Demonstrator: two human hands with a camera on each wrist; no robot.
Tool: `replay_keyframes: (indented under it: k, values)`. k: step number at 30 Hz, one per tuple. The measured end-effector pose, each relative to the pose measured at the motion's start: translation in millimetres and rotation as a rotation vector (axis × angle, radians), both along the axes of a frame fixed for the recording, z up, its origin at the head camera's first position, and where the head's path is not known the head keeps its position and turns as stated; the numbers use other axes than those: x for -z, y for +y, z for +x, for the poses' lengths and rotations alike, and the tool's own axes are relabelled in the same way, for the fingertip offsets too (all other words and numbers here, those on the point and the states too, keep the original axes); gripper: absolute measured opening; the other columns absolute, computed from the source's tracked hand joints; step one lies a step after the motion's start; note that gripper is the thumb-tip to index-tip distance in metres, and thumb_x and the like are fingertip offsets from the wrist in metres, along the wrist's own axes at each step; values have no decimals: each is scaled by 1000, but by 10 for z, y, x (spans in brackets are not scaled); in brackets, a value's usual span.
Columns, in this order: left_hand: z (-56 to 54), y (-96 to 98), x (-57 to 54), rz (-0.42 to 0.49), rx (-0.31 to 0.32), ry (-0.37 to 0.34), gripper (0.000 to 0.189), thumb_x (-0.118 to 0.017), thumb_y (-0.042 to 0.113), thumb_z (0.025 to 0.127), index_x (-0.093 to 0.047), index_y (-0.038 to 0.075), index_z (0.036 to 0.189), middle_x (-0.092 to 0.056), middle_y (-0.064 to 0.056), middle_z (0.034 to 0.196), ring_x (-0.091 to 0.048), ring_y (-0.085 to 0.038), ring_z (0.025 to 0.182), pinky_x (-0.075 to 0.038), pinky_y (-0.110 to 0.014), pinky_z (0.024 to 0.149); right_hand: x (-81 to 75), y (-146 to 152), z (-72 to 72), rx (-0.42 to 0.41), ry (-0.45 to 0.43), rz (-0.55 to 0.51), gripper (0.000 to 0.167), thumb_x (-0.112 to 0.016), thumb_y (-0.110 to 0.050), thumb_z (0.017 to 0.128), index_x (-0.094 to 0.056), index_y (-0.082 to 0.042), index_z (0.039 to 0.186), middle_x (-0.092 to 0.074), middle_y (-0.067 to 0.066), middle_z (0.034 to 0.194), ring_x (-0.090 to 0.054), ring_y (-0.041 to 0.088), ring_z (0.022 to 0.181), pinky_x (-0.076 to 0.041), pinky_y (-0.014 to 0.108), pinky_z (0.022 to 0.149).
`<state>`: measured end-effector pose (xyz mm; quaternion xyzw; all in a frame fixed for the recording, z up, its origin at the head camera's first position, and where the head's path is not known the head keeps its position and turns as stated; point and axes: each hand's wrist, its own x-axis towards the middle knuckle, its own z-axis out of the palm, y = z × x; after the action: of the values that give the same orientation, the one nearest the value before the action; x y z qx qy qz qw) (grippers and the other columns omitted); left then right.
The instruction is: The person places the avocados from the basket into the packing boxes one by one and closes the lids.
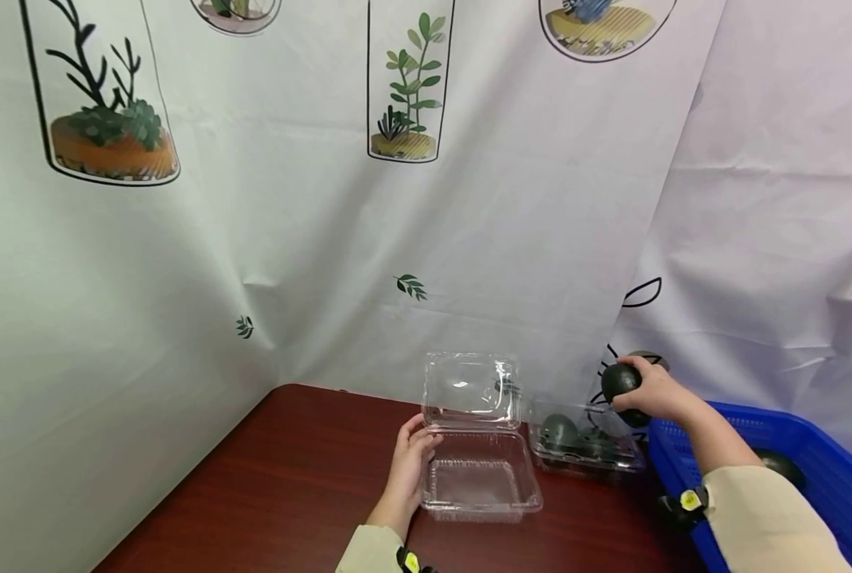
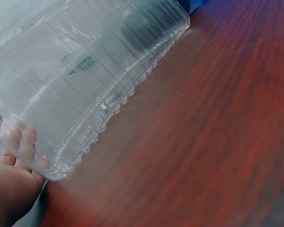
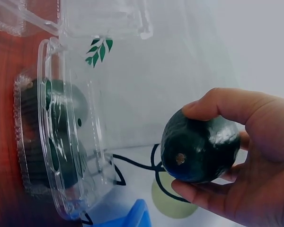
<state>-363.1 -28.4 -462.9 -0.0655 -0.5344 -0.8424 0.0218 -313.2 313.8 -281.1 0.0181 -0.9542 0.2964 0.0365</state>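
Observation:
My right hand (image 1: 651, 394) grips a dark green avocado (image 3: 196, 146) in the air, thumb on one side and fingers on the other; its stem scar shows in the right wrist view. Left of it on the table sits a clear plastic clamshell box (image 3: 49, 127) with dark avocados (image 1: 558, 431) inside and its lid down. Farther left stands a second clear clamshell (image 1: 483, 505), its lid (image 1: 472, 390) raised at the back and nothing in its base. My left hand (image 1: 410, 461) holds this base at its left side, fingertips over the rim near the hinge.
A blue plastic basket (image 1: 812, 434) stands at the right, with a dark avocado (image 1: 780, 465) in it, partly behind my right forearm. A white printed cloth (image 1: 311, 239) hangs along the back of the brown table (image 1: 289, 477).

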Motion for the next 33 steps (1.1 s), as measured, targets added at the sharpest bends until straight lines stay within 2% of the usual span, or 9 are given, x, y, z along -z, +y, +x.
replay_keyframes:
  k: [8, 14, 23, 33]
  values:
    - [-11, 8, 6, -7, -36, -11, 43, -43, 3, 93, -29, -1, 134, -59, -11, 111, -61, -17, 97, -37, -37, 88, 19, -77, -37, -24, 8, 9, 79, -71, -16, 73, -27, 7, 135, -25, 41, 118, -44, 50, 95, -46, 48, 67]
    - [8, 28, -6, -51, -60, 1, 42, -42, 2, 93, -28, 0, 132, -57, -19, 114, -60, -25, 102, -37, -38, 87, 26, -142, -31, -26, -5, 19, 81, -71, -17, 72, -27, 7, 135, -25, 42, 121, -46, 50, 95, -46, 48, 67]
    - [6, 45, -13, -100, -60, 25, 46, -40, 5, 95, -27, -5, 138, -55, -21, 119, -57, -28, 106, -37, -41, 89, 21, -205, -52, -49, 3, 24, 82, -72, -18, 71, -28, 8, 134, -27, 41, 119, -47, 48, 94, -47, 47, 68]
    - [-8, 40, 1, -94, -52, 16, 45, -39, 4, 95, -27, -3, 138, -54, -21, 119, -57, -29, 107, -36, -41, 90, 41, -277, -78, -103, 67, 22, 78, -73, -13, 69, -32, 10, 131, -38, 38, 113, -52, 44, 91, -47, 46, 67]
